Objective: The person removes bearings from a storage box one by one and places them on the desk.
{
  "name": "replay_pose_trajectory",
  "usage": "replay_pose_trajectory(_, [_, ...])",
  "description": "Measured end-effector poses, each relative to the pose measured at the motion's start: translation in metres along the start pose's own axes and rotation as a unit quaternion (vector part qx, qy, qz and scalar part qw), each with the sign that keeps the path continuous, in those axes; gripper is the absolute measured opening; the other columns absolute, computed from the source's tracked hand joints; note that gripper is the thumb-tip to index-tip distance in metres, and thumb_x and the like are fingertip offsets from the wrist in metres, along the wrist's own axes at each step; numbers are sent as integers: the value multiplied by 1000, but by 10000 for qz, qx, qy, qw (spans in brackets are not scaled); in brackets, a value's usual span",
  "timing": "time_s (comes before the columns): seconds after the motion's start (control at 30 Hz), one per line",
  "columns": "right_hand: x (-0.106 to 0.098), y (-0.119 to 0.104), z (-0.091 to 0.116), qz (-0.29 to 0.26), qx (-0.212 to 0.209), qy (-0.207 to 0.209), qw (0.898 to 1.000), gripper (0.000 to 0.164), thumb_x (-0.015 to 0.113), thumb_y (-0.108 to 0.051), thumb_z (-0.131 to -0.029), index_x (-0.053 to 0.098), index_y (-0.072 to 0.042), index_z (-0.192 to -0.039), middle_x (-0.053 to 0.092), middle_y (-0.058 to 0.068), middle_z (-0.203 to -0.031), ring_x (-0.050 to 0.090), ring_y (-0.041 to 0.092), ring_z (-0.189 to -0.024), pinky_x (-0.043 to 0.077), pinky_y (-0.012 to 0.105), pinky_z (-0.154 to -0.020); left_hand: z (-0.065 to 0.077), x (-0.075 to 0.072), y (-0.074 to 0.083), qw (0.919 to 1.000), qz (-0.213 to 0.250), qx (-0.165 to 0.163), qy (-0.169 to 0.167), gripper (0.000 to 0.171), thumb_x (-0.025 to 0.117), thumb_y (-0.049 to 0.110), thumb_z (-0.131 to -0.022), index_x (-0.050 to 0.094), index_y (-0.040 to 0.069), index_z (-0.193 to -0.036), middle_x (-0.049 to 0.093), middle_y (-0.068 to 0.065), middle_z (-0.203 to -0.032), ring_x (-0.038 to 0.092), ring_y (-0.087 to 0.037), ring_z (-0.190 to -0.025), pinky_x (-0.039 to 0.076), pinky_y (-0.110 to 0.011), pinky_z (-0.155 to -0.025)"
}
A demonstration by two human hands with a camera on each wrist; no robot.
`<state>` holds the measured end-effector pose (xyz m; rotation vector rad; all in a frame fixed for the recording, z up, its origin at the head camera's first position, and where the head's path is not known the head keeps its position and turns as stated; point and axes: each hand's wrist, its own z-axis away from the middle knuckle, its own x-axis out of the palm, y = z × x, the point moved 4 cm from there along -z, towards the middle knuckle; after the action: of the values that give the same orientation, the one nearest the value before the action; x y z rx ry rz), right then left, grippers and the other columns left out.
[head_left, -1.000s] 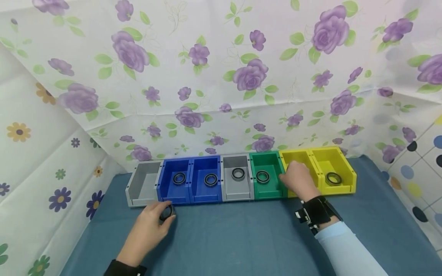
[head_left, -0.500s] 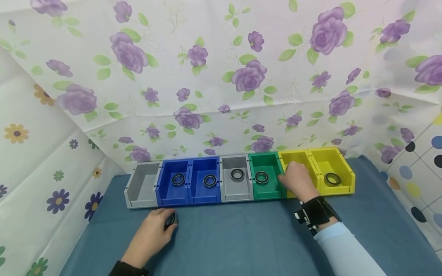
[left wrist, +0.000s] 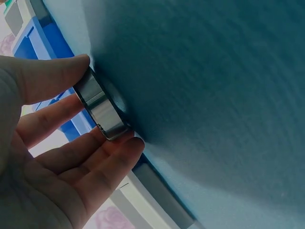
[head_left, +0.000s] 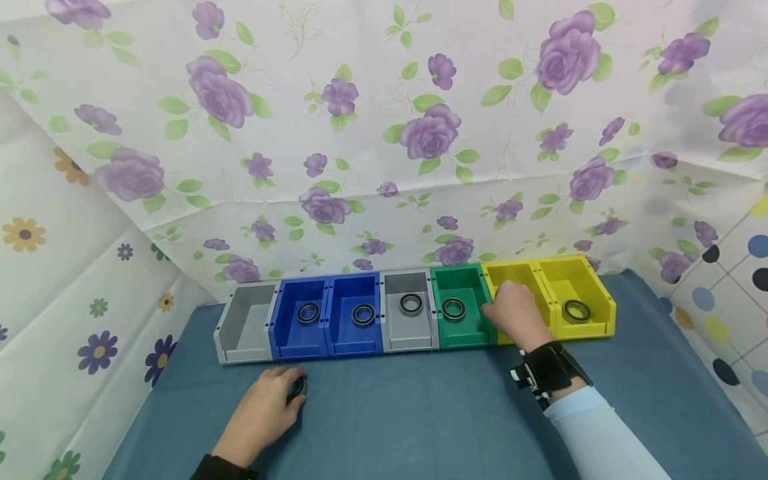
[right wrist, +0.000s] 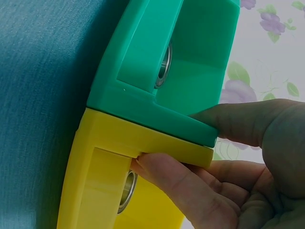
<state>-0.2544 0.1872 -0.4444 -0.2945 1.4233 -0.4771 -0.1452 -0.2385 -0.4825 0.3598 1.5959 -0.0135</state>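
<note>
In the head view my left hand point(head_left: 261, 413) holds a ball bearing point(head_left: 298, 388) on edge, in front of the left blue bin. The left wrist view shows thumb and fingertips on opposite sides of the bearing's shiny outer ring point(left wrist: 101, 107), close over the cloth. My right hand point(head_left: 517, 310) pinches the adjoining side walls of the green bin point(right wrist: 200, 71) and the left yellow bin point(right wrist: 78, 181). Its thumb is on the green side and its fingers on the yellow. A bearing point(right wrist: 127, 191) lies in that yellow bin, hidden by the hand in the head view.
Bins stand in a row along the back of the blue cloth point(head_left: 408, 420), below a flowered sheet point(head_left: 372, 133). Single bearings lie in the left blue bin point(head_left: 298, 287), right blue bin point(head_left: 354, 287), middle grey bin point(head_left: 408, 283), green bin and right yellow bin point(head_left: 564, 270). A grey bin point(head_left: 255, 313) ends the row.
My left hand has drawn back slightly from the bins toward the near edge, with the bearing in its grip. The right hand keeps its place at the bin walls.
</note>
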Motion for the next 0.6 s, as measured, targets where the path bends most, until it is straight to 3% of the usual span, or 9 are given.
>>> replay_pose_trajectory(0.4, [-3,-2,2,-48,5,13,10000,27,64,-25,-85,55,-5,-69,45,6,-59,49,20,-52,40,28,-45,-2,2,0,9992,-223,-174,-267,38,74,19,-76,62,13,-113,59,-9,-109,53,-27,-104,44,-47,-84])
replay_pose_trajectory(0.6, [-3,-2,2,-93,18,-2,10000,26,64,-25,-85,55,-4,-71,45,6,-60,50,20,-53,40,28,-46,-5,-10,4,9993,-210,-138,-261,37,74,23,-77,63,13,-111,60,-7,-106,55,-24,-100,45,-45,-81])
